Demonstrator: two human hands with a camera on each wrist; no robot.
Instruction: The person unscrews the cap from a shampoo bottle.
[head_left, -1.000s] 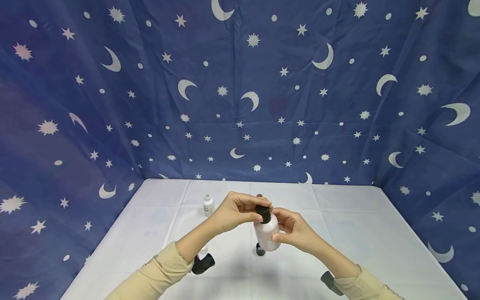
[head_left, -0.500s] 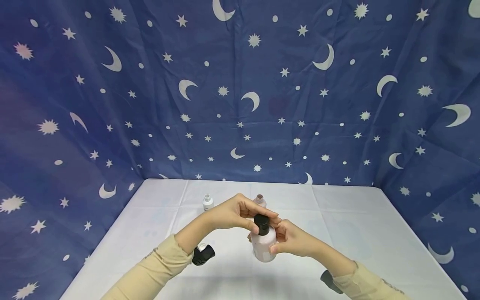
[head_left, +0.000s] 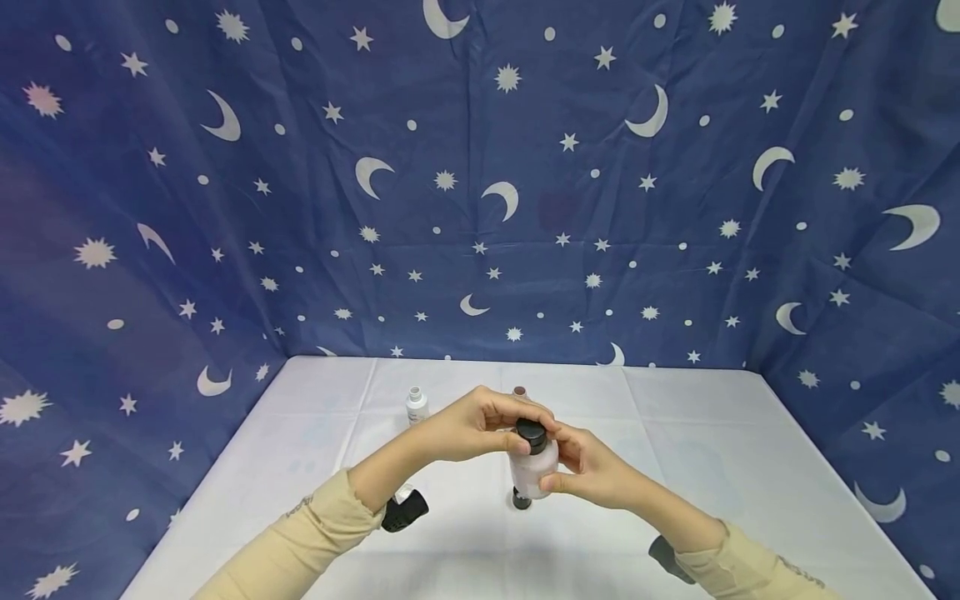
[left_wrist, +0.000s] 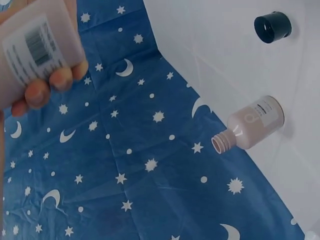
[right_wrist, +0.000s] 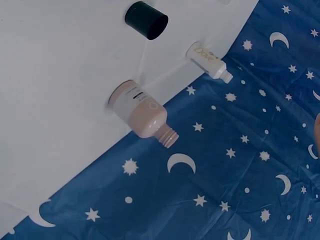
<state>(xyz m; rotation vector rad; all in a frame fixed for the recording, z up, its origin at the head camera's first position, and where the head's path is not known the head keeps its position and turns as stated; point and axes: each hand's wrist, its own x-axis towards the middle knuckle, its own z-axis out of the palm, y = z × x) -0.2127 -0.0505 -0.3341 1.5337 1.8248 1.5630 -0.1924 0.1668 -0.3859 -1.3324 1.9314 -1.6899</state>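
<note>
In the head view, my left hand (head_left: pixel 468 429) pinches the black cap (head_left: pixel 531 433) on a pale pink bottle (head_left: pixel 531 473) between thumb and fingers. My right hand (head_left: pixel 592 467) holds the body of that bottle from the right, above the table. The bottle's top tilts toward the head camera. At the upper left of the left wrist view, fingers (left_wrist: pixel 60 80) wrap round the pink bottle (left_wrist: pixel 40 47), whose label carries a barcode. A loose black cap (head_left: pixel 521 500) lies on the table below it. Behind my hands an uncapped pink bottle (left_wrist: pixel 257 122) stands partly hidden.
A white uncapped bottle (head_left: pixel 417 405), lettered Dove in the right wrist view, stands at the back left of the white table (head_left: pixel 697 433). A small white cap (head_left: pixel 404 492) shows beside the black wrist camera (head_left: pixel 405 511). A star-patterned blue curtain (head_left: pixel 555 208) encloses the table.
Both hands and the capped bottle dipped toward me half a second ago, then rose again. The bottle's top now leans more toward the camera, and the loose black cap shows again.
</note>
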